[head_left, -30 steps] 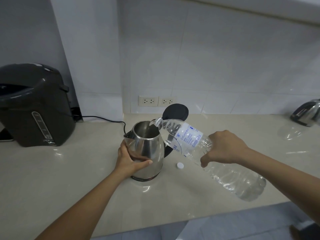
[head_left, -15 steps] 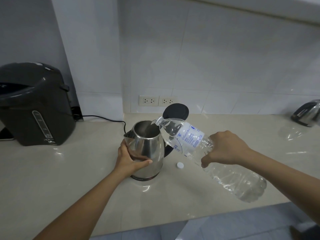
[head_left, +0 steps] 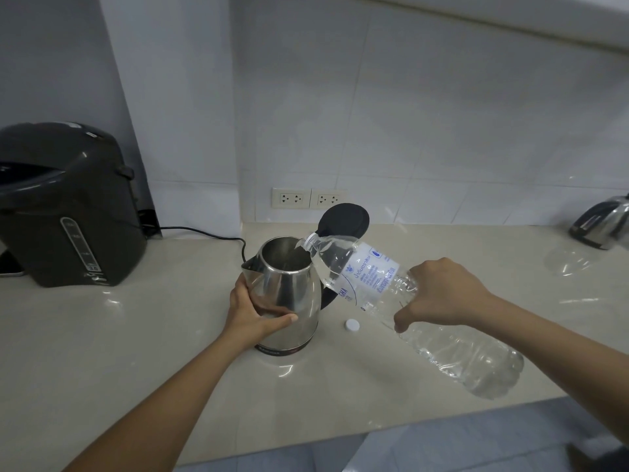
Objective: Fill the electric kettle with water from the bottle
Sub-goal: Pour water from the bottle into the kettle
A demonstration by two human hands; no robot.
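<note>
Stainless-steel kettle (head_left: pixel 286 294) stands on the pale counter (head_left: pixel 102 352), lid (head_left: pixel 344 220) hinged open, left hand (head_left: pixel 253 313) wrapped around its body. The right hand (head_left: pixel 439 294) grips the clear bottle (head_left: pixel 401 301), tilted mouth-down at the kettle's rim. Pouring appears under way; much water remains in the bottle. The cap (head_left: pixel 352 324) lies just beside the kettle. The counter edge runs near the bottle's base; open surface lies on both sides.
</note>
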